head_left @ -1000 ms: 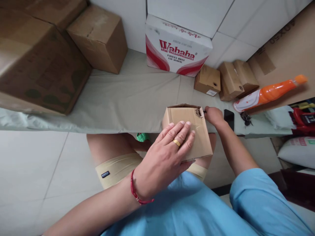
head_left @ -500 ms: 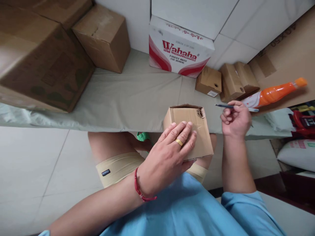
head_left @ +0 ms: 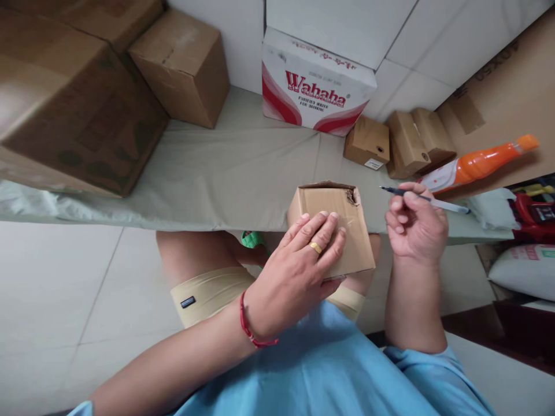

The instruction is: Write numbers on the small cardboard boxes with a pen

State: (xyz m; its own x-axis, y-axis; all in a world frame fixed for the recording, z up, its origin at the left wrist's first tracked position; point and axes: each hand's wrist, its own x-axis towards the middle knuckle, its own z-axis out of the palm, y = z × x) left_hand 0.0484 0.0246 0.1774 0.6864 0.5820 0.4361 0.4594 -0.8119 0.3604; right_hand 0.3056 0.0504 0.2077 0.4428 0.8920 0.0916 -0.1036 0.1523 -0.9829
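A small cardboard box (head_left: 353,248) with a torn hole near its far right corner extends past the table's front edge, above my lap. My left hand (head_left: 310,248) holds it, fingers laid along the top and the thumb by the near side. To the right of the box, my right hand (head_left: 416,222) is raised and closed round a pen (head_left: 448,205). The pen's dark tip points left, apart from the box.
Large cartons (head_left: 82,104) stand on the left of the cloth-covered table (head_left: 208,179). A white and red water carton (head_left: 316,86) is at the back. Small brown boxes (head_left: 407,144) and an orange bottle (head_left: 485,163) are at the right, near a red object (head_left: 535,214).
My right hand has turned and shifted slightly right, showing more of its palm and of the pen's pale rear end. My left hand and the box have barely moved.
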